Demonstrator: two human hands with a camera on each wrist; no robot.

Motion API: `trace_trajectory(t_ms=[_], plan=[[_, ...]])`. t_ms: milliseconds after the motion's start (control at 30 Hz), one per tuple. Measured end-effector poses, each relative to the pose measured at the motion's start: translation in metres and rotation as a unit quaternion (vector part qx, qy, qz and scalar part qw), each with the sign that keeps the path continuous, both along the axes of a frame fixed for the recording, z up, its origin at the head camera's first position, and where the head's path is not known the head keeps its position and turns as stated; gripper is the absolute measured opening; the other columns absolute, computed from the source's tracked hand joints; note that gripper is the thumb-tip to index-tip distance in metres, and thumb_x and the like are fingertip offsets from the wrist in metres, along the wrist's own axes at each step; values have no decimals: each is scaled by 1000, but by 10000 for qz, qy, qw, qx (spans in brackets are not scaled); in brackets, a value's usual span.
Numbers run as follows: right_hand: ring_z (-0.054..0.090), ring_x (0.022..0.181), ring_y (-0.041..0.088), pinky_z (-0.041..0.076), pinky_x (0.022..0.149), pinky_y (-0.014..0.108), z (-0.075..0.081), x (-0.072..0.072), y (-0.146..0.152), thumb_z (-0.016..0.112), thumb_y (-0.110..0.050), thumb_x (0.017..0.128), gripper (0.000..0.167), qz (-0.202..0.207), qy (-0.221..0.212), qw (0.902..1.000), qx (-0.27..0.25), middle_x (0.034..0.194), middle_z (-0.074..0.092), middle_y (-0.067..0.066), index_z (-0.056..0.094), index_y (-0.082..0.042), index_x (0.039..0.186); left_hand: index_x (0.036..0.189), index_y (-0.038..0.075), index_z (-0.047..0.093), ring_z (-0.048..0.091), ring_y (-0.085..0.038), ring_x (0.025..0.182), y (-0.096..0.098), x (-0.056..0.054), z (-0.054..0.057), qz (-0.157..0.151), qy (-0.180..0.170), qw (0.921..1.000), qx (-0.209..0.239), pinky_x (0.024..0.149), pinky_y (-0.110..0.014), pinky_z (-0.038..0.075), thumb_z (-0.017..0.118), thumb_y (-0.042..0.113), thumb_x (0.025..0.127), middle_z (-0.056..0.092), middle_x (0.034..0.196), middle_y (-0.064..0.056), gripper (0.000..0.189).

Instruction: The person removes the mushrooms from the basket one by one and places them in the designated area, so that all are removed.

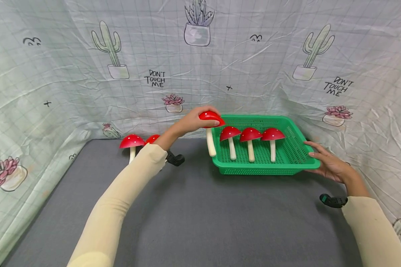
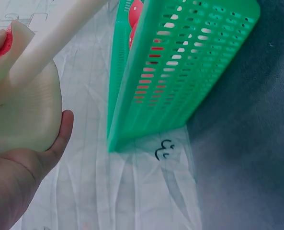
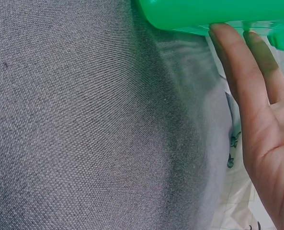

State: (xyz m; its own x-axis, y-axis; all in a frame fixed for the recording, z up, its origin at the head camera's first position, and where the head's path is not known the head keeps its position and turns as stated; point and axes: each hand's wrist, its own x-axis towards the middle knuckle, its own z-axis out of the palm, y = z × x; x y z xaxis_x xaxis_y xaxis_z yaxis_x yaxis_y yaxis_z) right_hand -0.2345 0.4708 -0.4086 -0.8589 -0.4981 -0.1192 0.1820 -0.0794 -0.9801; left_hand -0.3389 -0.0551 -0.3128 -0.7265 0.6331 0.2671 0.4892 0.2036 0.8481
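Note:
My left hand grips a toy mushroom by its red, white-dotted cap, at the left end of a green basket. Its pale stem hangs down and overlaps the basket's left rim in the head view. From the left wrist, the cap's cream underside shows, with fingers around its edge. My right hand holds the basket's right front corner, thumb over the rim; in the right wrist view its fingers reach up against the green plastic. Three similar mushrooms lie side by side in the basket, caps toward the back.
Left of the basket, a mushroom and another red cap, partly behind my left arm, are on the grey cloth surface. A printed cactus sheet hangs along the back and sides, close behind the basket.

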Motion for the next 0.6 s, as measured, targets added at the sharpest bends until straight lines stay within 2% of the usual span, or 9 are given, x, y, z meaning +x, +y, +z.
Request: trace_trajectory(t_ms=[267,600], plan=[[66,116,15,56,95,37,-2,2,2,28,-13,113,49,-103,43,9998,136,139,37,-8,21,-37,155,112,20,65,61,-26,99,-21,0,-5,338,-87,9993,-140,82,-41,55,72,32,93,67,109,-6,24],[66,114,15,57,94,38,-2,-1,0,29,-14,113,49,-131,15,9997,205,138,38,-6,21,-38,155,102,13,62,61,-26,92,-43,-3,-22,464,25,9984,-309,76,-35,53,73,26,94,65,104,-9,19]])
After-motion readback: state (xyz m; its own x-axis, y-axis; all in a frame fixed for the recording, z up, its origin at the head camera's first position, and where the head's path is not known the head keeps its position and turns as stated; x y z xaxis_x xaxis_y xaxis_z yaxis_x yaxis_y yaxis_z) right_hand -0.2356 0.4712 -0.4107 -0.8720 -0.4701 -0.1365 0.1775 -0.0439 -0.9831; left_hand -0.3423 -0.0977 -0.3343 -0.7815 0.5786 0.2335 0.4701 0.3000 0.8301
